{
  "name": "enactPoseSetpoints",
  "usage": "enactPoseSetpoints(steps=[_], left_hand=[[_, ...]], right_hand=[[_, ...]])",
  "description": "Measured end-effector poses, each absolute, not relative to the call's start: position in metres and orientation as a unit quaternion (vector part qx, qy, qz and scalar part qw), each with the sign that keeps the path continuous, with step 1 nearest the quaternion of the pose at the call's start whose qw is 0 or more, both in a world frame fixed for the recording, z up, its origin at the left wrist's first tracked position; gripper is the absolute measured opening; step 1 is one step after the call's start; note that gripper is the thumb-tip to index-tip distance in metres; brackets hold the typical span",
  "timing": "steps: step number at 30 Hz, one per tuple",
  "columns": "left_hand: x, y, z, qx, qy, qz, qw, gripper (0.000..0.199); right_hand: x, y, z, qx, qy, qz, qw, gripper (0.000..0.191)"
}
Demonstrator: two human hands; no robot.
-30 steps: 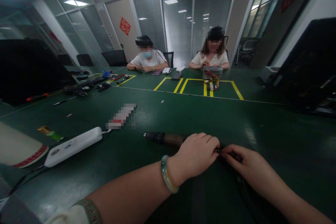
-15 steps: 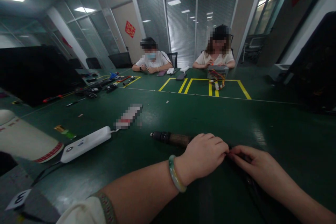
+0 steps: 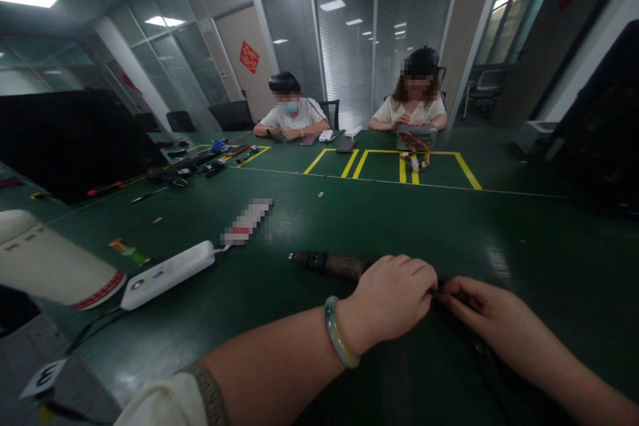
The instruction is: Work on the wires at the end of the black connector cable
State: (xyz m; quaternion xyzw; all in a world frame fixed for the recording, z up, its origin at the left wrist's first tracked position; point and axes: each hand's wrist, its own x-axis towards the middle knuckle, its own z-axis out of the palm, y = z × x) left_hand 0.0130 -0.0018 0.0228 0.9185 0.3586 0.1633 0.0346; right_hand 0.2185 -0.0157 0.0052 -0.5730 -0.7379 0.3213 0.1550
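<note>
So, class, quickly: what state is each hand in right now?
Left hand: closed over the brown tool; fingertips mostly hidden.
Right hand: thumb and fingers pinched closed on a small dark piece, too dark to identify.

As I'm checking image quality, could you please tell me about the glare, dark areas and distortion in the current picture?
Head view: pale glare on the green table; head view: dimness below the right hand hides detail; head view: uprights of the glass partition splay outward; head view: the flat item is pixelated.
</note>
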Motion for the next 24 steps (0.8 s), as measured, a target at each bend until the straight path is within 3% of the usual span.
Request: enactPoseSetpoints(steps=[8, 24], left_hand=[[0.0146, -0.0034, 0.023, 0.908, 0.382, 0.171, 0.033, 0.015], [0.0158, -0.004, 0.0232, 0.904, 0.373, 0.196, 0.072, 0.007]], right_hand=[[0.2185, -0.014, 0.0047, -0.566, -0.741, 0.321, 0.164, 0.022], [0.2141, -0.0176, 0.0098, -0.565, -0.74, 0.313, 0.188, 0.019]])
